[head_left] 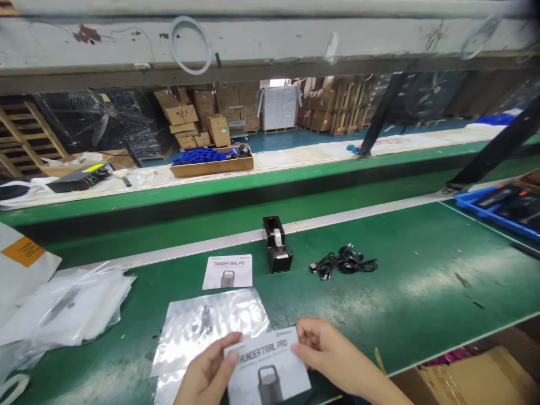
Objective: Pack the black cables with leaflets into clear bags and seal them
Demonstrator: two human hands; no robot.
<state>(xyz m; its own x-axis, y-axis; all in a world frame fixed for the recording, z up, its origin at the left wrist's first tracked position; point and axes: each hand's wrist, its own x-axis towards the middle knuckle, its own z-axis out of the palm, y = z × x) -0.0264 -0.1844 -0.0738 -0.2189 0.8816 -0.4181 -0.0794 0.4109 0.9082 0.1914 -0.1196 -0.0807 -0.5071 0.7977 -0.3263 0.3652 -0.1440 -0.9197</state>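
A white printed booklet (270, 365) marked "Thunder Trail Pro" is held between both hands near the front edge of the bench. My left hand (213, 365) pinches its left side, thumb on top. On the upper right corner, my right hand (323, 351) grips with thumb and curled fingers. Just behind and left lie clear plastic bags (211, 318) with dark print, partly covered by my left hand and the booklet. Another such booklet (228, 273) rests flat beyond them. A black tape dispenser (277, 247) stands to its right, and bundled black cables (343, 261) lie farther right.
A stack of plastic bags (71, 306) covers the bench's left side. A blue tray (506, 211) with dark items sits at the far right. On the raised shelf are a cardboard tray (215, 167) of blue parts and a black box (82, 177). A beam (270, 42) crosses overhead.
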